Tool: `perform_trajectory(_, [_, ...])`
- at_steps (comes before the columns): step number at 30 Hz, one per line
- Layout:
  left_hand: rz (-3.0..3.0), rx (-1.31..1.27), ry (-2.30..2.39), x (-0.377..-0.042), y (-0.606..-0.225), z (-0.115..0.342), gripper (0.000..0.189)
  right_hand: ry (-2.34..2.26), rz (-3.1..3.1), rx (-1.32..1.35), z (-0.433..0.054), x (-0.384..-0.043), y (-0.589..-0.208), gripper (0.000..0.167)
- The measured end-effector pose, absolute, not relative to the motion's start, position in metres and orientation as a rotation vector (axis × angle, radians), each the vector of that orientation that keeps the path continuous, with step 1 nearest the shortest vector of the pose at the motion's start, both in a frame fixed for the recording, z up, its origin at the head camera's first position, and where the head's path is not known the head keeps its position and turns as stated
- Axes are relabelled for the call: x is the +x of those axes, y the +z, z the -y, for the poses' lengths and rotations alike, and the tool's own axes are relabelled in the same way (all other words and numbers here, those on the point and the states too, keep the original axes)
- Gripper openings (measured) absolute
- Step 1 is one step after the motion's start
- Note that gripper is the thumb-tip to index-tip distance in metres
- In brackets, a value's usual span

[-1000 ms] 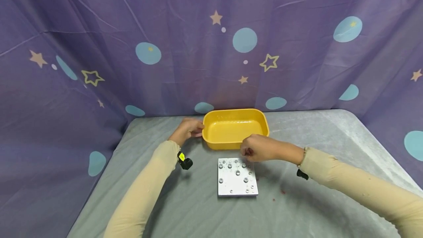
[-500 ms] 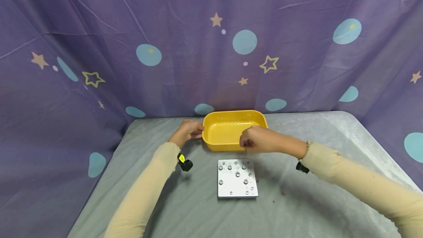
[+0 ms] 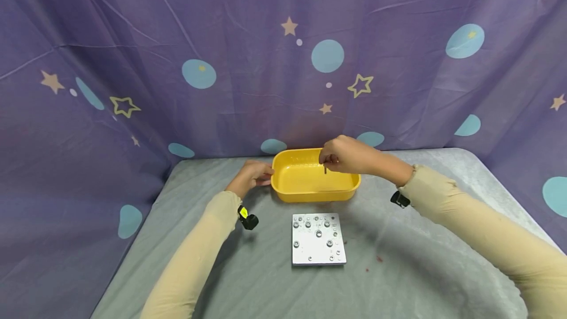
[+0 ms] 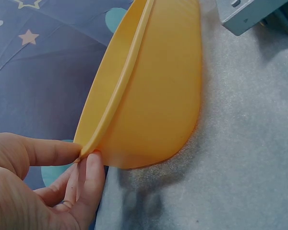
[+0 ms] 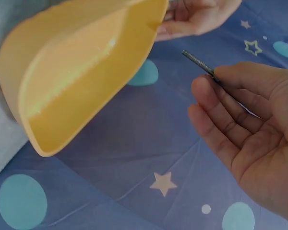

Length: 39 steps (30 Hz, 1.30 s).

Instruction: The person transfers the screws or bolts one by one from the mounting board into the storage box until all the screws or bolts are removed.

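Observation:
A yellow plastic basin [image 3: 301, 197] stands at the back of the table. At its left end, my left hand [image 3: 252, 176] pinches the rim between thumb and fingers, seen closely in the left wrist view. My right hand [image 3: 347, 155] is raised over the right half of the basin. Between thumb and index finger it pinches a thin metal screw [image 5: 198, 61], whose threaded shank points away from the fingertips; its head is hidden. In the head view the screw [image 3: 325, 170] hangs downward above the basin. Nearer to me lies a square silver metal plate [image 3: 312, 250].
Several socket-head screws [image 3: 319, 234] of different sizes sit in the plate, along with small holes. A grey cloth [image 3: 248, 279] covers the table. A purple curtain [image 3: 248, 112] hangs right behind the basin. Small red specks [image 3: 379, 259] mark the cloth right of the plate.
My right hand has lifted from the plate's back edge and moved away from me, over the basin, with the screw now showing. The left hand stays on the rim.

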<state>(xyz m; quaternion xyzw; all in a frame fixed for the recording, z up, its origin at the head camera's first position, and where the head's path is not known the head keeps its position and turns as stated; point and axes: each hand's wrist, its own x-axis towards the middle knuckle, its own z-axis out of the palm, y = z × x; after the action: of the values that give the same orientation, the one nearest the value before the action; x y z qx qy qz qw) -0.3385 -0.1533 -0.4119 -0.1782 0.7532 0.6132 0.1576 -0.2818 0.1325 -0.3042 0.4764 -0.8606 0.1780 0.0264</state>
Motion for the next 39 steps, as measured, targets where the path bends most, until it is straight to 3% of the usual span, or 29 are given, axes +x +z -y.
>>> perform_trajectory(19, [-2.146,-0.511,1.755,-0.339,-0.414,0.155,0.038,0.538,2.675,1.387,-0.122,-0.332,-0.272,0.015])
perform_trajectory(39, [-2.119,-0.507,1.823,-0.336,-0.414,0.154,0.038,0.524,3.012,1.22,-0.11,-0.373,-0.28,0.015])
